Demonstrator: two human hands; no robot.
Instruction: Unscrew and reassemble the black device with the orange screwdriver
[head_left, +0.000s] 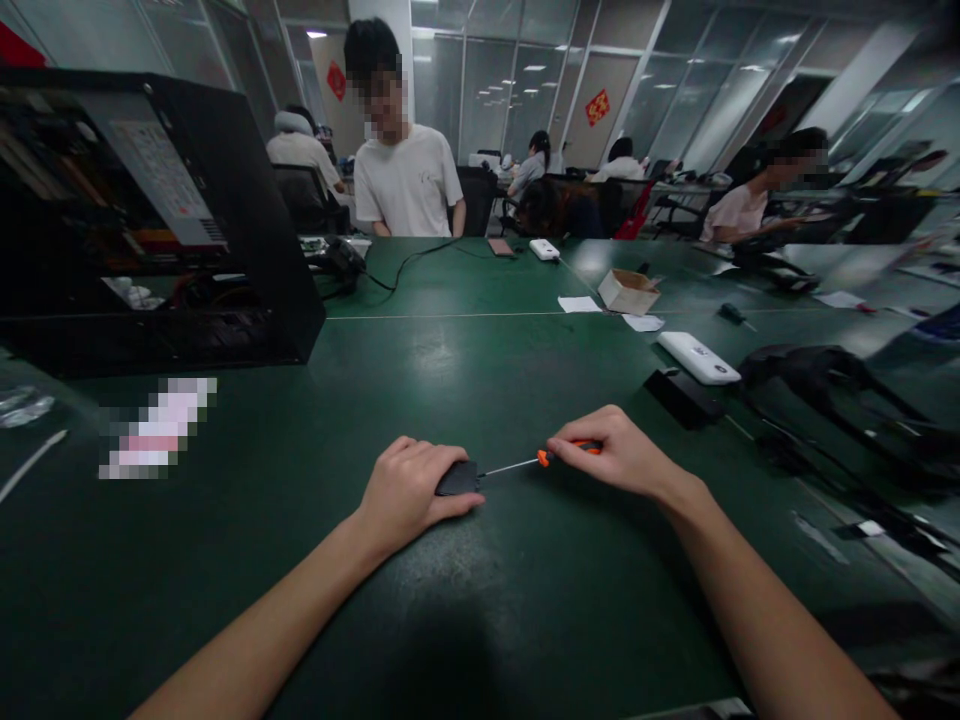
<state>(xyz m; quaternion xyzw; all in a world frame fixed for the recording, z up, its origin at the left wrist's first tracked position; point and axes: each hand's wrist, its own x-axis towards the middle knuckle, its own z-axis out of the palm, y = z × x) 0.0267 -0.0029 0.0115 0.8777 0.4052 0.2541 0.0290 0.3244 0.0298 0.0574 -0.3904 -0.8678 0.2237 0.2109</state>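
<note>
My left hand (409, 490) lies closed over a small flat black device (457, 479) on the green table (480, 620), pinning it down. My right hand (615, 452) grips a small screwdriver with an orange handle (570, 453). Its thin metal shaft (510, 467) points left, and the tip reaches the right edge of the black device. Most of the device is hidden under my left fingers.
An open black computer case (150, 220) stands at the far left. A white box (697, 357), a black block (682, 397) and black cables (832, 390) lie at the right. A small cardboard box (628, 291) sits further back. A person in a white shirt (405, 175) stands across the table.
</note>
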